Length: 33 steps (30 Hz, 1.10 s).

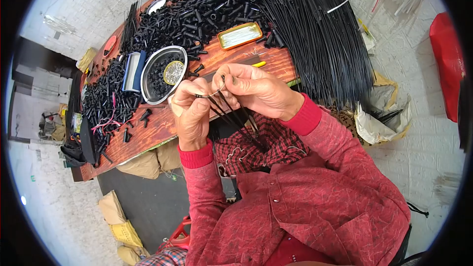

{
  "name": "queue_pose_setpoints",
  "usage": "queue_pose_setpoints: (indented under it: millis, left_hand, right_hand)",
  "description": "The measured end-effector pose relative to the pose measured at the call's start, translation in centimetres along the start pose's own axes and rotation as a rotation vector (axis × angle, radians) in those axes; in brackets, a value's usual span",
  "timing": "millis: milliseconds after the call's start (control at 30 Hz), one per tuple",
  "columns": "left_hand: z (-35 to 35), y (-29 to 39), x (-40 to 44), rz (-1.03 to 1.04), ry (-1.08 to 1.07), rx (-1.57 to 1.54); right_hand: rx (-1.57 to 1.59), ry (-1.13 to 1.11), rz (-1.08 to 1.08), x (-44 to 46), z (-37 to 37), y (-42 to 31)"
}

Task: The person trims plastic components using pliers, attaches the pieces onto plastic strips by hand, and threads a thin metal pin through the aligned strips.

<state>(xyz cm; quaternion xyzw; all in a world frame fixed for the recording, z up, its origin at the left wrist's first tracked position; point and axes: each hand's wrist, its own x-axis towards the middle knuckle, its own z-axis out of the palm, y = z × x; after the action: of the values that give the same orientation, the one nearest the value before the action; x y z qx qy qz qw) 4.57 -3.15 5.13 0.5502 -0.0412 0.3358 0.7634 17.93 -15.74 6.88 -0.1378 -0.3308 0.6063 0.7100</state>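
Fingers of left hand (193,113) and right hand (264,91) clamp slim black rods (242,127) beside the worktop (162,127); likely light, springy, best pinched endwise.

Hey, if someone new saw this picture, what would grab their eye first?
Probably the big heap of short black tubes spread over the reddish wooden table, and the thick sheaf of long black rods to its right, hanging past the table's edge. Next, in the middle of the view, the left hand and right hand come close together, pinching thin dark strands.
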Motion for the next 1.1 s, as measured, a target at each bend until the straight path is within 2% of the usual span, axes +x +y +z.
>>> queue_pose_setpoints:
  millis: [233,367,433,500,633,700,767,933,1100]
  left_hand:
    - [1.6,1.3,0.0,0.046,0.030,0.053]
    - [2.1,1.8,-0.4,0.053,0.076,0.042]
    - [2.8,2.1,-0.4,0.121,0.120,0.028]
    - [2.6,2.1,-0.4,0.149,0.123,0.075]
    - [3.3,2.1,-0.6,0.176,0.219,0.160]
    - [3.1,2.2,-0.8,0.188,0.228,0.160]
    - [2.2,2.1,-1.0,0.171,0.138,0.234]
    - [3.2,2.3,-0.7,0.202,0.147,0.215]
    - [3.4,2.4,-1.0,0.208,0.151,0.227]
  right_hand:
    - [-0.046,-0.024,0.021,-0.2,-0.8,0.5]
    - [-0.071,0.085,-0.009,-0.1,-0.2,0.9]
    - [-0.105,0.108,-0.034,-0.1,0.3,0.6]
    - [-0.243,0.190,-0.079,-0.1,0.7,0.5]
    - [-0.253,0.221,-0.075,-0.3,0.6,0.7]
    - [-0.169,0.186,-0.055,-0.4,0.4,0.7]
    - [-0.118,0.154,-0.025,-0.1,-0.2,0.7]
    - [-0.085,0.133,0.022,0.8,-1.3,0.8]
    - [0.086,0.024,0.092,1.4,-1.7,1.4]
